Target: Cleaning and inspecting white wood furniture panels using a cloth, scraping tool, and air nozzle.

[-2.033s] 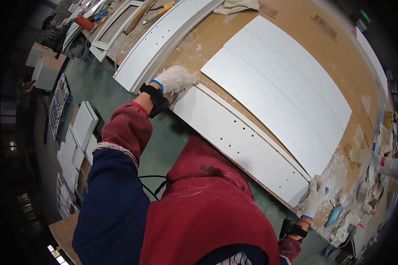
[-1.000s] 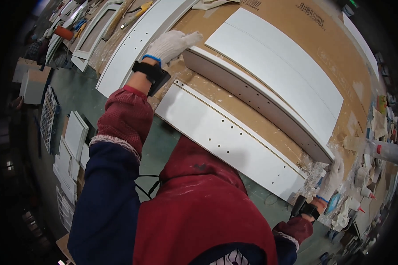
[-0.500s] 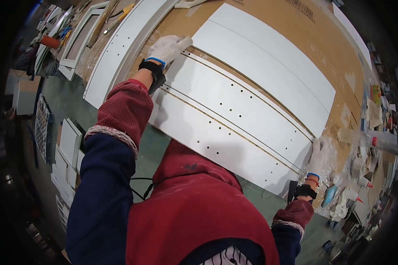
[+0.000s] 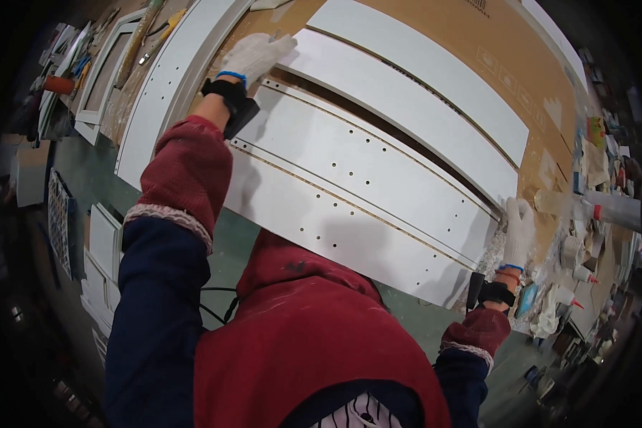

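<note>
Left hand (image 4: 260, 55), in a white knit glove, flat and mostly open on the far left end of the drilled panel (image 4: 364, 171), fingers spread over its corner rather than curled round it. Right hand (image 4: 518, 230), gloved too, set against the panel's right end, fingers extended along the edge; cannot tell whether wrapped under it or only pressing. No closed grip on either end, then: more of a two-ended steadying hold.

Panel lying flat on the desk (image 4: 521, 64), long and narrow, white, with rows of small drilled holes and thin bare-wood lines running its length. Just nearer the body than the panel, a second drilled board (image 4: 335, 228), edge to edge with it. Just beyond the panel, two plain white boards (image 4: 421, 68), separated from it by a dark gap. Left of the panel, a longer white rail (image 4: 164, 78) with holes. Right of the panel, clutter of tubes and scraps (image 4: 585, 214).

Likely stiff and fairly heavy for its thickness, prone to sag or swing if lifted from one end. Smooth coated face probably slippery under gloves; corners and bare edges probably easy to chip. Best taken at both short ends, as now, fingers under the edge, kept level.
</note>
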Demonstrator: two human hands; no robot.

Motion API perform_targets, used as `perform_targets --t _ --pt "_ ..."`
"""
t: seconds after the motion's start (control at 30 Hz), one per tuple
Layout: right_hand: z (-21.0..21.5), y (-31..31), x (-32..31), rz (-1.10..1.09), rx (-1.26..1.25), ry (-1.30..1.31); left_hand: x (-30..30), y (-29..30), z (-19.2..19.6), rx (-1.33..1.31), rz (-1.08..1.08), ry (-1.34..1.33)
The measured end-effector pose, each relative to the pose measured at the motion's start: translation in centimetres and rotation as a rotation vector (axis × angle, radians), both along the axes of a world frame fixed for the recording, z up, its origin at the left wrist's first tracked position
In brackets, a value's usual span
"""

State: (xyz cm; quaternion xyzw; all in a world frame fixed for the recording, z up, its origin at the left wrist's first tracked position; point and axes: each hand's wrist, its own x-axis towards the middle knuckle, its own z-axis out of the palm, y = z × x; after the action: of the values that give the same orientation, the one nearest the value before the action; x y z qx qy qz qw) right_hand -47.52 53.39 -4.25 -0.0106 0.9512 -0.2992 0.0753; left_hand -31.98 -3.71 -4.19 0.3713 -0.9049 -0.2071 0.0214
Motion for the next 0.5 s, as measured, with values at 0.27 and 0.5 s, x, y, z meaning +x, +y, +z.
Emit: perform_targets --t 0.27,0.5 --pt "4.6 0.7 -2.0 0.045 -0.197 0.092 -2.4 -1.4 4.9 0.009 -0.058 -0.156" --pt "0.3 -0.2 -7.9 -0.004 -0.304 0.001 -7.4 -4.5 0.9 -0.253 -0.36 -0.105"
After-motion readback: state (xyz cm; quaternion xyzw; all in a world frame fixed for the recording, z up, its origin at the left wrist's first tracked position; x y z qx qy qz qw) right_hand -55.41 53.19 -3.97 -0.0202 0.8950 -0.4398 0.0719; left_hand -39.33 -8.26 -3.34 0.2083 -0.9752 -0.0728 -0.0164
